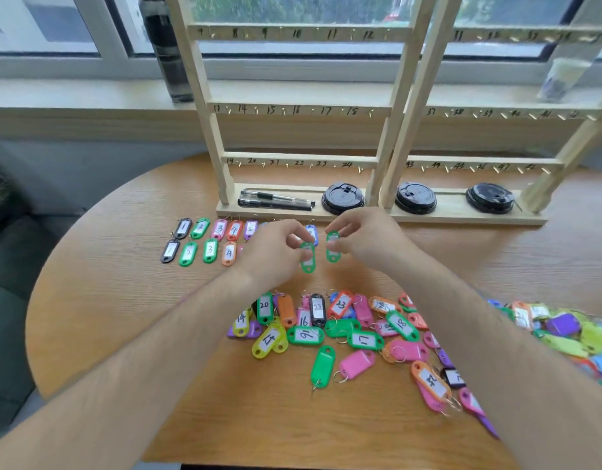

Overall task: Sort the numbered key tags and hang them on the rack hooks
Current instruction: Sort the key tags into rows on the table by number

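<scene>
My left hand (pixel 270 251) pinches a green key tag (pixel 308 262) by its top, and my right hand (pixel 367 237) pinches a second green key tag (pixel 332 252); both tags hang side by side above the table. Two rows of sorted tags (pixel 204 240), numbered from 1 upward, lie left of my hands. A loose pile of mixed coloured tags (pixel 343 329) is spread below my wrists. Two wooden racks (pixel 292 111) with numbered hooks stand at the back, with no tags on the visible hooks.
Two black pens (pixel 275 200) and a black cup lid (pixel 343 198) lie on the left rack's base; two more lids (pixel 415 197) sit on the right rack's base. A dark bottle (pixel 167 49) stands on the windowsill. A second heap of tags (pixel 570 334) lies at the right.
</scene>
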